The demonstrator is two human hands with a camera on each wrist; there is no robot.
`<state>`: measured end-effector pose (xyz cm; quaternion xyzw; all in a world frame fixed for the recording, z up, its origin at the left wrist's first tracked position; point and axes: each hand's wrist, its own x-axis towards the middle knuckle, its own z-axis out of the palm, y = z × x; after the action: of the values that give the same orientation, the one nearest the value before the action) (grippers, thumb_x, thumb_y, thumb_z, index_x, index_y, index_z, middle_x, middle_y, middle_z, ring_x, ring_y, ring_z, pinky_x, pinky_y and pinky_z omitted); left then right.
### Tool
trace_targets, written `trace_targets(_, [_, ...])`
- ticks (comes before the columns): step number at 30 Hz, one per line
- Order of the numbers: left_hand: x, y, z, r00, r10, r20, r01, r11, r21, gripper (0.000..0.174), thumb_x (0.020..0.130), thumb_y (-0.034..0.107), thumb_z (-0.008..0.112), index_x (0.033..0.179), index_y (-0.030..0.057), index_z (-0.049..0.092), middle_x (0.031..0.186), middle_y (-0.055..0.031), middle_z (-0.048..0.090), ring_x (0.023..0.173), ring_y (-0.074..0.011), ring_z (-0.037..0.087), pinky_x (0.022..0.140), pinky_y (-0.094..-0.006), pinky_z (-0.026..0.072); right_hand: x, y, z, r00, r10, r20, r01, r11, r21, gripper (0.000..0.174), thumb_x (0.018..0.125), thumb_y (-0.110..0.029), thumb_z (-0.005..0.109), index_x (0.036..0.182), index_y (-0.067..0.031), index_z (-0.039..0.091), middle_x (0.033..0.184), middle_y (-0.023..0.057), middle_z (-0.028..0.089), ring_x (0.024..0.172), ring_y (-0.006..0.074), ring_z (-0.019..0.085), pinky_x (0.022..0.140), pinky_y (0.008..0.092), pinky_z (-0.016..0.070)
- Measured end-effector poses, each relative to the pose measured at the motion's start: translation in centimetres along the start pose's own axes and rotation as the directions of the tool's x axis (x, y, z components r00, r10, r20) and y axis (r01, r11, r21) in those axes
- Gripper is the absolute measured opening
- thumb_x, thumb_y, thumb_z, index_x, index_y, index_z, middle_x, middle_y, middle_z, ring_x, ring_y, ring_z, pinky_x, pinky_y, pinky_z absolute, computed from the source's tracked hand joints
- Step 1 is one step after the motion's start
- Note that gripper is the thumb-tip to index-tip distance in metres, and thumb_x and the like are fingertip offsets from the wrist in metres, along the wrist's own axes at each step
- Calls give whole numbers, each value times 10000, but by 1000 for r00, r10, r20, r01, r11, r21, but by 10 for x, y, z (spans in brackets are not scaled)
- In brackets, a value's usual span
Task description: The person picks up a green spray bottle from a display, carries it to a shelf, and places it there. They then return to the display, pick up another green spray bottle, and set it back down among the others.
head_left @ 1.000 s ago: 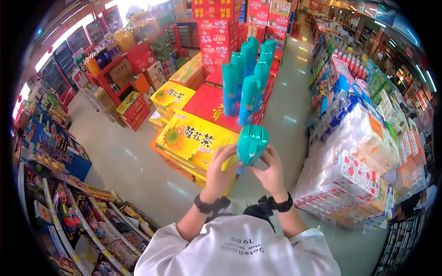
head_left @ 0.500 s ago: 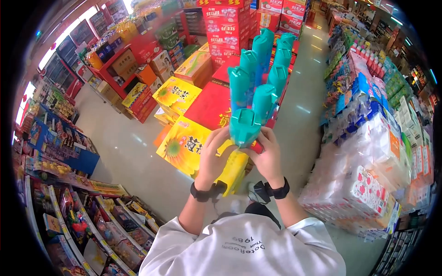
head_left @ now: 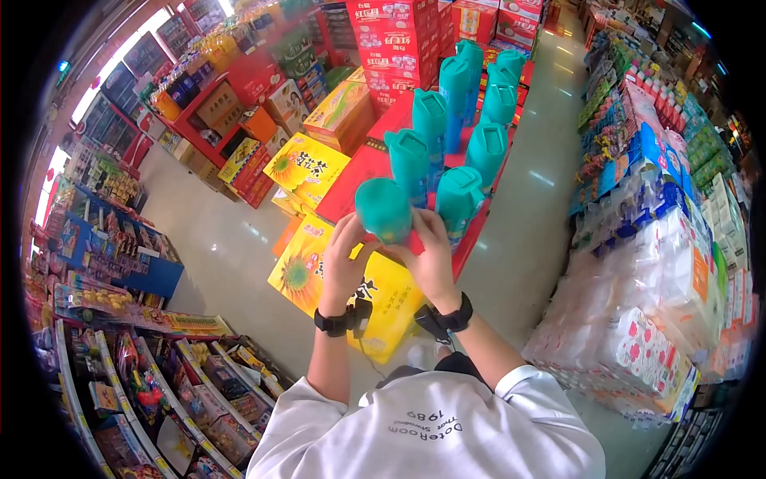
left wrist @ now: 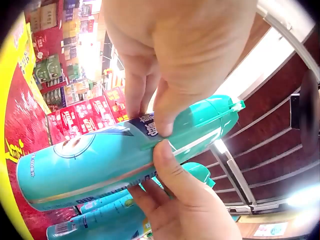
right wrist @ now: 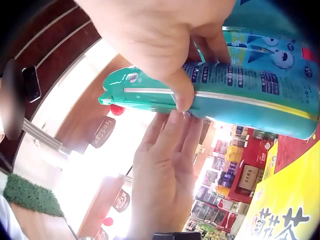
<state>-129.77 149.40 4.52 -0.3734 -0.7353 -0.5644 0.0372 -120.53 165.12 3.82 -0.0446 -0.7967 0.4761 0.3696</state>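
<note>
The left hand and the right hand together grasp the teal can near the standing cans on the red box, which could perhaps topple if its bottom knocks against them.

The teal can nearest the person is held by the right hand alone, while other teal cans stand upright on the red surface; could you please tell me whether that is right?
Not quite: the head view shows both hands on the teal can, the left hand gripping it as well as the right hand. Other teal cans do stand upright on the red surface.
</note>
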Motion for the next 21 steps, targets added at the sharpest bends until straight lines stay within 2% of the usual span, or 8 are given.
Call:
trace_targets(3, [1, -7, 1, 998, -49, -28, 48, 998, -46, 511, 868, -88, 729, 1357, 19, 623, 1323, -135, 641, 1105, -271, 711, 949, -347, 586, 0, 8, 10, 1000, 17, 5, -17, 1000, -8, 700, 848, -126, 840, 1457, -6, 518, 1308, 194, 566, 1213, 398, 567, 1022, 434, 485])
trace_targets(6, [4, -9, 1, 1000, -8, -2, 8, 1000, -5, 519, 874, -95, 719, 1369, 18, 616, 1333, -140, 641, 1134, -275, 706, 952, -345, 589, -7, 16, 24, 999, 25, -26, -26, 1000, -15, 700, 891, -108, 799, 1489, 21, 459, 1358, 219, 521, 1246, 416, 536, 1051, 443, 469])
trace_targets(9, [5, -12, 1, 999, -46, 26, 45, 999, 27, 536, 877, -97, 716, 1389, 16, 603, 1345, -149, 638, 1172, -286, 693, 978, -355, 586, -13, 25, 32, 998, 64, 10, -64, 998, 0, 691, 930, -100, 757, 1510, 46, 411, 1395, 247, 477, 1280, 430, 506, 1083, 447, 447])
trace_targets(18, [0, -36, 2, 994, -106, 19, 106, 994, 5, 573, 908, -58, 708, 1452, 23, 548, 1392, -168, 613, 1221, -307, 671, 991, -371, 579, -11, 30, 43, 994, 84, 65, -84, 996, -1, 676, 986, -101, 699, 1538, 64, 345, 1443, 290, 425, 1337, 473, 465, 1120, 470, 415])
trace_targets(21, [-2, -35, 1, 995, -93, 22, 91, 994, 61, 566, 926, -71, 705, 1457, 2, 520, 1366, -138, 607, 1221, -267, 674, 989, -353, 590, -14, 31, 45, 995, 77, 70, -77, 997, 3, 707, 984, -104, 700, 1551, 62, 312, 1477, 302, 406, 1368, 488, 442, 1140, 475, 400])
